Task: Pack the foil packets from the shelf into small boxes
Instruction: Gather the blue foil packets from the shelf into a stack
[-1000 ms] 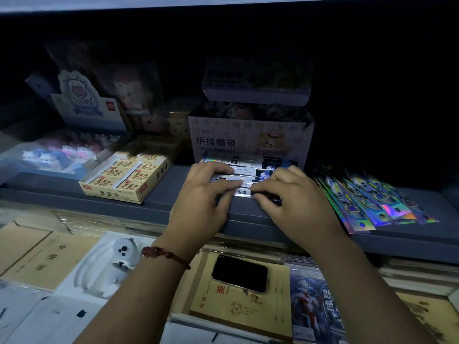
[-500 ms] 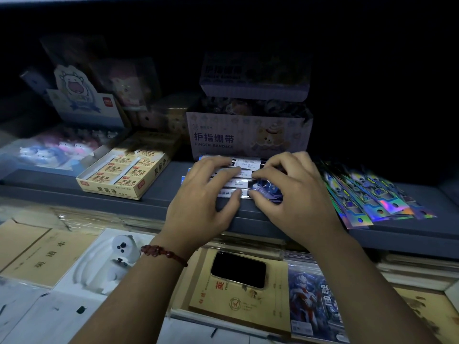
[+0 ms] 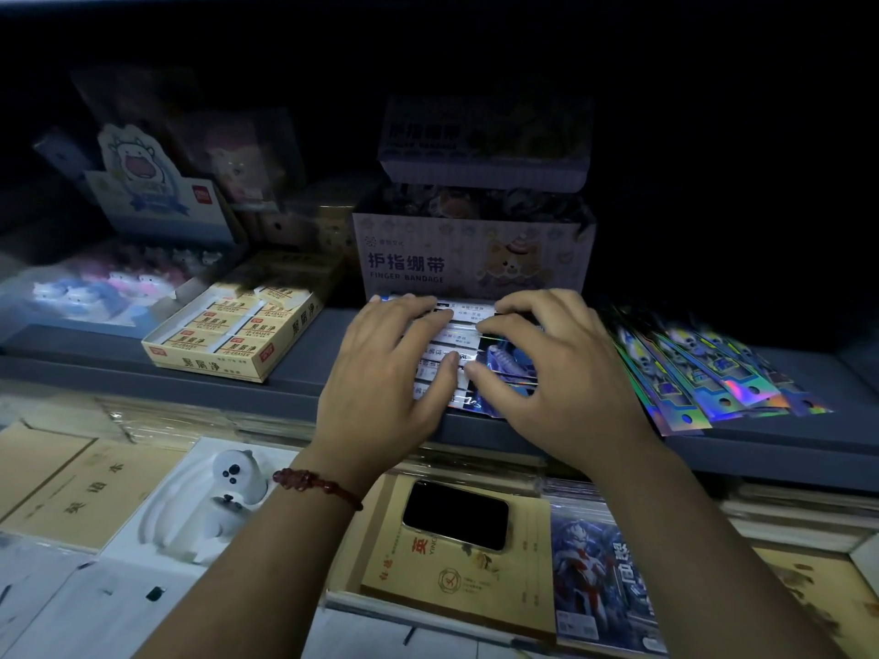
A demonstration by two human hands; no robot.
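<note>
The packets (image 3: 454, 335) lie fanned at the shelf (image 3: 304, 387) front edge, directly under both hands. The left hand (image 3: 380, 373) presses them flat, fingers spread; the right hand (image 3: 561, 373) pinches one with curled fingers.

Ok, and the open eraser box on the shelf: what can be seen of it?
The eraser box is an open cream-yellow tray, cardboard by its look, with red logos and dark print on its front wall. Inside lie rows of erasers in sleeves marked ERASER; one at the back lies tilted on the others. It sits askew on the grey shelf, left of the left hand, which does not touch it.
</note>
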